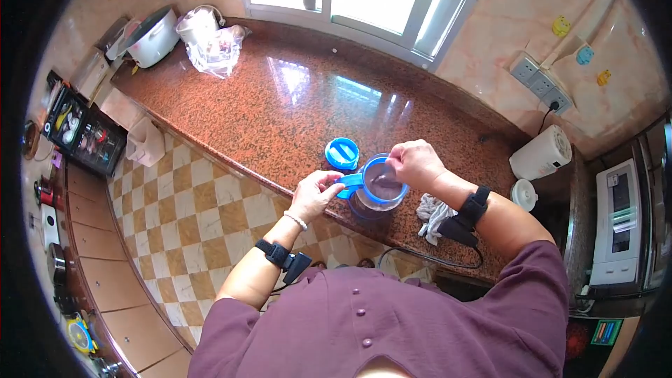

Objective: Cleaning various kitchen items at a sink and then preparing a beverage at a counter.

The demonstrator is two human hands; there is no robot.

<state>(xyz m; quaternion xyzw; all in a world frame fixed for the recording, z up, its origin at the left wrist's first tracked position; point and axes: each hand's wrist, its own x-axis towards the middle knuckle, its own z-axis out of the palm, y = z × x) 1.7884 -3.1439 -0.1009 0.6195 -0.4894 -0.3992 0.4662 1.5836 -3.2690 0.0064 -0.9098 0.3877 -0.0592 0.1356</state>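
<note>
A clear pitcher with a blue rim and handle (389, 200) stands near the counter's front edge, with dark liquid inside. My left hand (314, 195) grips its blue handle. Over the pitcher's right rim is my right hand (416, 164), its fingers closed on what looks like a spoon (385, 180) reaching down into the liquid; the part in the fingers is hidden. A blue lid (342, 153) sits just behind the handle, on or over something only partly visible. To the right of the pitcher lies a crumpled grey-white cloth (432, 216), partly under my right forearm.
The red granite counter (252, 115) runs below a window. A white electric kettle (541, 152) and a round white lid (524, 195) are at the right, near a white microwave (615, 223). A large white pot (152, 37) and a plastic bag (215, 52) stand far left.
</note>
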